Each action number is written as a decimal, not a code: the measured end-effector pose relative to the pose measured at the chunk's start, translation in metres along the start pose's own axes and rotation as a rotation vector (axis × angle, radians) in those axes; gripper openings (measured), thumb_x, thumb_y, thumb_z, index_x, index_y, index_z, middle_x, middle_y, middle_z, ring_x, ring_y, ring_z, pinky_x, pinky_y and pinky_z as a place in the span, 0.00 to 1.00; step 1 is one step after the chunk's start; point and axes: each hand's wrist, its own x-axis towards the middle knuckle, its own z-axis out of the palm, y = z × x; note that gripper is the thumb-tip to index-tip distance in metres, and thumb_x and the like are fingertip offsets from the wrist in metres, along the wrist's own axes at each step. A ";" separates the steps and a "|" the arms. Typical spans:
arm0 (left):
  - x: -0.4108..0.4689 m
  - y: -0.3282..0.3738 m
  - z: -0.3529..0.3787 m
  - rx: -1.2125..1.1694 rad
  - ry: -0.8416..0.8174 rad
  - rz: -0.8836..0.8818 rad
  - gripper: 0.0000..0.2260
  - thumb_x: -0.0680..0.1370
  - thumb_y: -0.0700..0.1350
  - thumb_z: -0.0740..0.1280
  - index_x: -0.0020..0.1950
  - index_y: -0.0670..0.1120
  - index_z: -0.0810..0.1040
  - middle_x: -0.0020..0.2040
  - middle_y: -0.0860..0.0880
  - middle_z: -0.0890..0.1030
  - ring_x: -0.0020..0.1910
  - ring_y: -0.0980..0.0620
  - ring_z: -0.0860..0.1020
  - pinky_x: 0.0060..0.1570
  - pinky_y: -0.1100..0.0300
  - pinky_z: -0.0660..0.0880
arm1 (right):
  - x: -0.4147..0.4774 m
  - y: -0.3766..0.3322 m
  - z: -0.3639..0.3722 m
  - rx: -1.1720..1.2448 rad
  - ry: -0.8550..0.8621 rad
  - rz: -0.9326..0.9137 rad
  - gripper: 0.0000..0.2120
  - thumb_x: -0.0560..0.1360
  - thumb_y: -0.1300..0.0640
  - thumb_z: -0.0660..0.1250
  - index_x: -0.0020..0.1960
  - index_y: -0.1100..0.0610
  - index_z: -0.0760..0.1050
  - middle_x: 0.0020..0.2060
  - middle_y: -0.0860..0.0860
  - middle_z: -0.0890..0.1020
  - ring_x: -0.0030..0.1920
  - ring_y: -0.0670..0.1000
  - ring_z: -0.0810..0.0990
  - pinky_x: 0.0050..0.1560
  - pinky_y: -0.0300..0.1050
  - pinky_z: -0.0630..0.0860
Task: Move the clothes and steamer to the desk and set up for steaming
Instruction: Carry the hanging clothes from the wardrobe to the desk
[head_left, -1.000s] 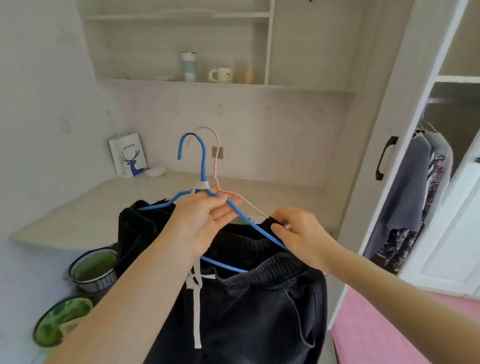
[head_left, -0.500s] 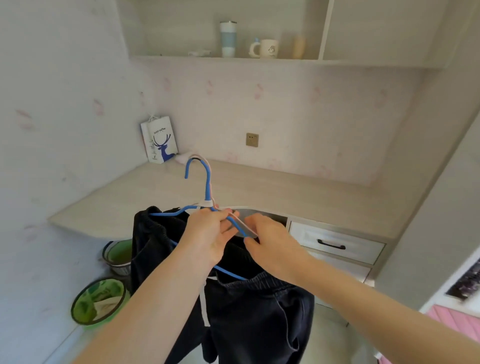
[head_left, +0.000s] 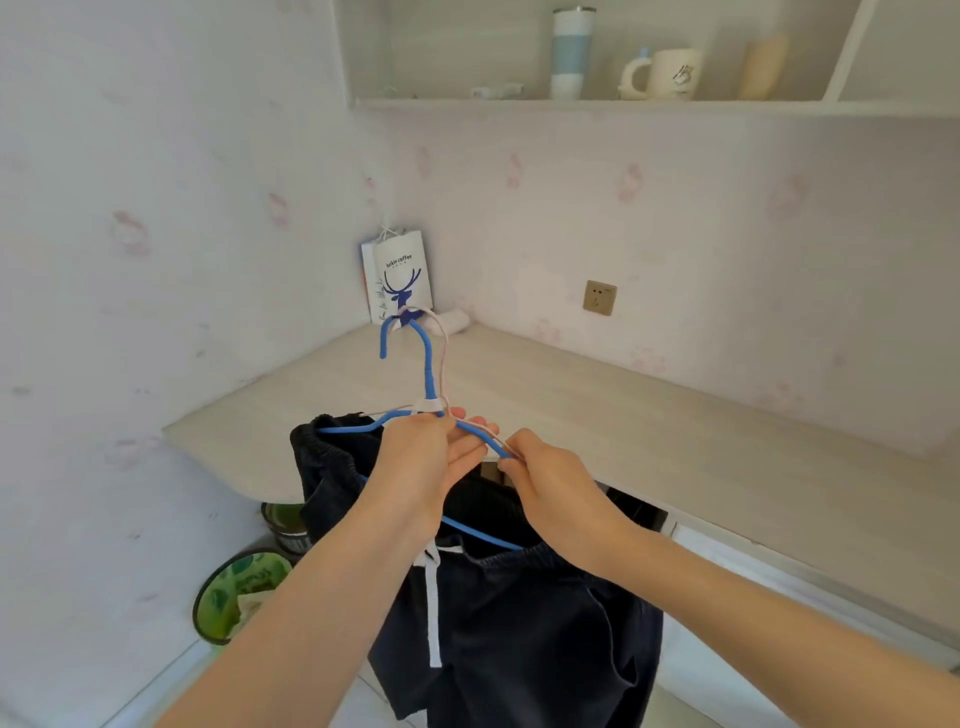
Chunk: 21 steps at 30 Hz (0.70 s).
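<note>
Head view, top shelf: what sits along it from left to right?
small flat white item → blue-banded tumbler → white mug → pale yellow container

Our left hand (head_left: 415, 457) and right hand (head_left: 550, 483) sit side by side on the hangers (head_left: 430, 374), trousers (head_left: 519, 623) hanging below. Beyond them lies the table (head_left: 623, 415), a paper bag (head_left: 397, 280) at its far corner; a bin (head_left: 234, 597) stands on the floor below-left of our left hand.

both hands (head_left: 415, 457) (head_left: 550, 483) hold hangers (head_left: 429, 374) with dark trousers (head_left: 519, 613).
</note>
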 end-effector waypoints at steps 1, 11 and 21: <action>0.009 0.003 0.002 0.024 0.017 0.017 0.10 0.83 0.38 0.56 0.59 0.35 0.73 0.51 0.38 0.82 0.49 0.46 0.83 0.45 0.57 0.80 | 0.012 0.004 -0.001 -0.002 0.000 -0.022 0.08 0.83 0.54 0.53 0.45 0.51 0.64 0.33 0.48 0.73 0.31 0.49 0.69 0.32 0.45 0.66; 0.089 0.037 -0.015 0.345 0.028 0.277 0.10 0.81 0.42 0.60 0.54 0.44 0.81 0.45 0.46 0.86 0.46 0.53 0.84 0.45 0.62 0.80 | 0.112 0.022 -0.008 0.034 0.053 -0.132 0.07 0.82 0.52 0.53 0.47 0.50 0.67 0.32 0.46 0.73 0.31 0.46 0.70 0.31 0.41 0.65; 0.195 0.094 -0.102 0.753 0.262 0.736 0.07 0.77 0.45 0.67 0.41 0.55 0.83 0.37 0.55 0.84 0.40 0.59 0.82 0.46 0.64 0.77 | 0.224 0.026 0.000 0.045 0.109 -0.184 0.07 0.82 0.53 0.55 0.47 0.51 0.70 0.30 0.45 0.72 0.29 0.46 0.69 0.29 0.39 0.65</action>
